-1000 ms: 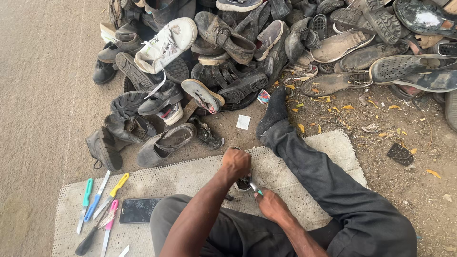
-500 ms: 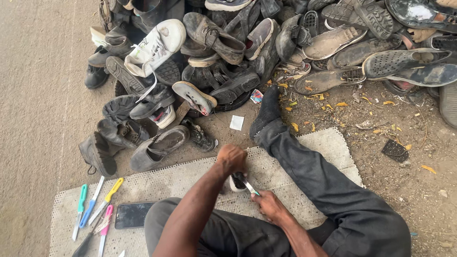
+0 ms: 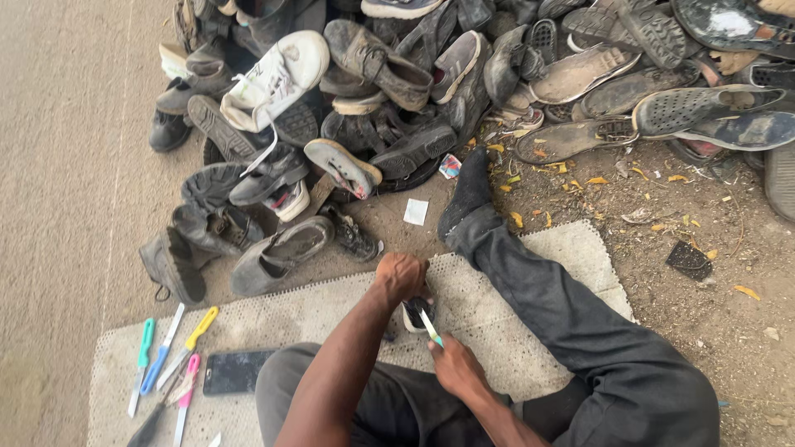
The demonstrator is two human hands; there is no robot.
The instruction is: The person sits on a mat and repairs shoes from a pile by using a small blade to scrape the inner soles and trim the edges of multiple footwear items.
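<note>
Since half a second ago the view has slid slightly, so the hands sit a touch lower in frame; the left hand [image 3: 400,276] stays clamped over the small dark shoe piece [image 3: 412,314], and the right hand [image 3: 454,366] has brought the blade tip in against it. Little else differs: shoe pile, tools and phone lie as before.

The shoe piece, dark with a pale edge, sits on the mat [image 3: 571,248] between the person's legs, mostly hidden under the left hand. Left hand is curled tight, knuckles up, gripping the piece from above. Right hand is closed round a small knife [image 3: 430,326] with a greenish handle, blade pointing up-left, tip touching the piece.

Outward: pale perforated mat on the ground, the person's dark-trousered right leg [image 3: 563,323] stretched across it, sock foot [image 3: 469,189] resting just off its far edge. On the mat's left end, a black phone [image 3: 233,372] lies flat; just beside it a row of knives with green, blue, yellow and pink handles [image 3: 170,360]. A small white paper scrap [image 3: 416,212] lies on the dirt near the foot. Beyond, a big heap of worn shoes [image 3: 397,108], including a white sneaker [image 3: 277,80] on top at left and sandals at right. Yellow leaf bits are scattered on the dirt at right.
</note>
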